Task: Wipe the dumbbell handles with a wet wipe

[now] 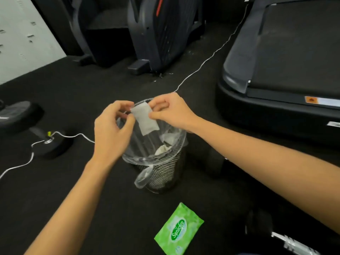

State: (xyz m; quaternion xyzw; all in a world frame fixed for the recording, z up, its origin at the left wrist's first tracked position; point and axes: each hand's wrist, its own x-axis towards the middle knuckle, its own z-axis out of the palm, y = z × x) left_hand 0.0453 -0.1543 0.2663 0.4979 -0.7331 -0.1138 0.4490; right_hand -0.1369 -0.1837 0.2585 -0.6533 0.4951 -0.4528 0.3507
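Note:
A folded white wet wipe (145, 117) hangs over the open bin, pinched at its top edge by both hands. My left hand (112, 129) grips its left corner and my right hand (170, 112) grips its right side. A black dumbbell (27, 124) lies on the floor at the left, its handle (37, 132) partly visible. At the bottom right a second dumbbell's chrome handle (292, 242) shows, cut off by the frame edge. The green wet wipe pack (179, 230) lies flat on the floor near me.
A black mesh bin (165, 172) with a clear liner holds crumpled white wipes. A treadmill (287, 70) stands at the right and an exercise machine (156, 34) at the back. A white cable (202, 65) runs across the black floor.

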